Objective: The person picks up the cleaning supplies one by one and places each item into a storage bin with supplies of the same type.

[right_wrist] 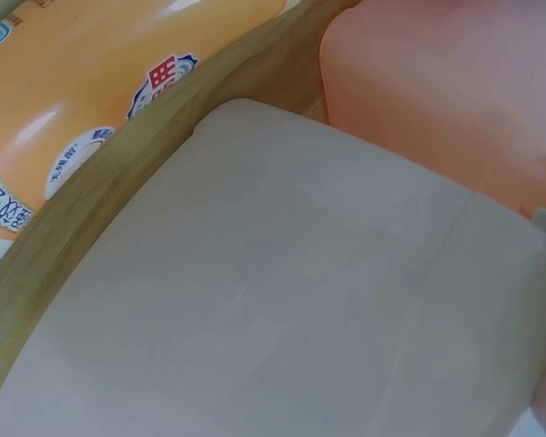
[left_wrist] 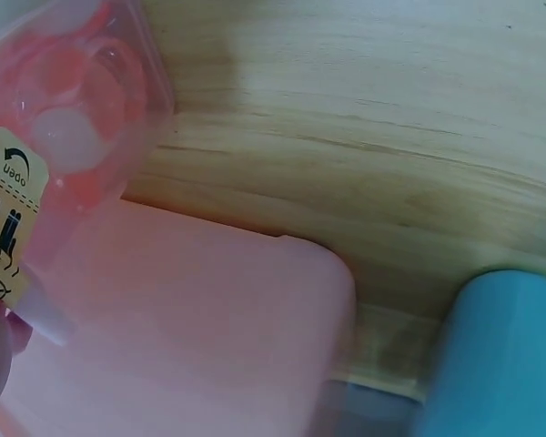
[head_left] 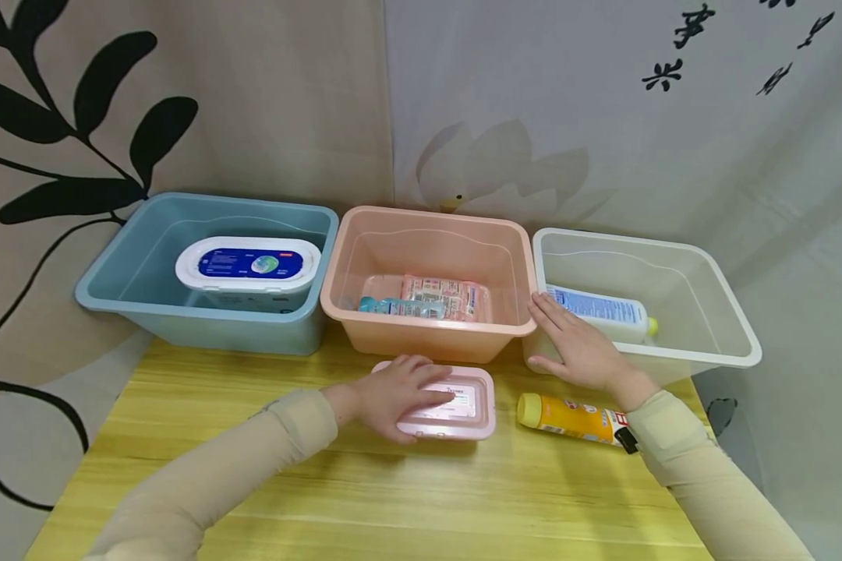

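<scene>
A pink plastic box with a lid (head_left: 479, 405) and a white label lies on the wooden table in front of the peach bin (head_left: 421, 341). My left hand (head_left: 400, 396) rests over its left part, fingers spread on the lid, the thumb at the near edge. The left wrist view shows the see-through pink box (left_wrist: 118, 109) close up, with an "open" sticker. My right hand (head_left: 582, 347) lies with straight fingers against the near left corner of the cream bin (head_left: 702, 358), fingertips at its rim. Below it lies a yellow-orange bottle (head_left: 568, 417) with a yellow cap.
The blue bin (head_left: 210, 331) at left holds a white-lidded wipes box (head_left: 249, 265). Inside the peach bin are a pink printed pack (head_left: 449, 296) and a small blue-capped bottle (head_left: 400, 307). A white-blue bottle (head_left: 599, 314) lies in the cream bin. Curtains (head_left: 288, 93) hang behind.
</scene>
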### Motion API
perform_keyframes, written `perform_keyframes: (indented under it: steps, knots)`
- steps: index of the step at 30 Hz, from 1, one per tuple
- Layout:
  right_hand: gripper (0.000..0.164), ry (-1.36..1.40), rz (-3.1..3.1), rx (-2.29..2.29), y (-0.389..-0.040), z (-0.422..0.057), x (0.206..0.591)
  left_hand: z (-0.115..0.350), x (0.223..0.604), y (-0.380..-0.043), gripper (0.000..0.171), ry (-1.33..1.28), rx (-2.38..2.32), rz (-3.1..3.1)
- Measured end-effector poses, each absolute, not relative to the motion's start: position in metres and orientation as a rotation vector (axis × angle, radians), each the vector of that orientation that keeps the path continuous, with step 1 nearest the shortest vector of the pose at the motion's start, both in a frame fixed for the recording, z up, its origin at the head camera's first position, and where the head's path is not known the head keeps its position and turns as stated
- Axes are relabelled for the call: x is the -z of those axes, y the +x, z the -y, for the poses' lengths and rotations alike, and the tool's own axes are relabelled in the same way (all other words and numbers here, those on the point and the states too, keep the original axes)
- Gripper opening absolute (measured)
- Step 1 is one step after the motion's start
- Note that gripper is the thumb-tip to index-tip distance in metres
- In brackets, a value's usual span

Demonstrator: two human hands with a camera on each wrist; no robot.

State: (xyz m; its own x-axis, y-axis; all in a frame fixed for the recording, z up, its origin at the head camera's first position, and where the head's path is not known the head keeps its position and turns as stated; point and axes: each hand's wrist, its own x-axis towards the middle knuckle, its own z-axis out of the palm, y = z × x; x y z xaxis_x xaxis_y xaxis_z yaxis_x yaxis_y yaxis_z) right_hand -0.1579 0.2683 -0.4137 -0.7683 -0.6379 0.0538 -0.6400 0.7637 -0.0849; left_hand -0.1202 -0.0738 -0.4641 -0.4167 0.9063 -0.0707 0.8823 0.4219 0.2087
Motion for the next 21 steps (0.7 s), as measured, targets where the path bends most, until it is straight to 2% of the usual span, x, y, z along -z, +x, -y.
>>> perform_keyframes:
  steps: [21]
  knots:
    - [0.088,1.063,2.933,-0.144,-0.1574,-0.2678,0.4131,0.0756,0.4582,-0.1218,0.078,1.681,-0.272,-2.513]
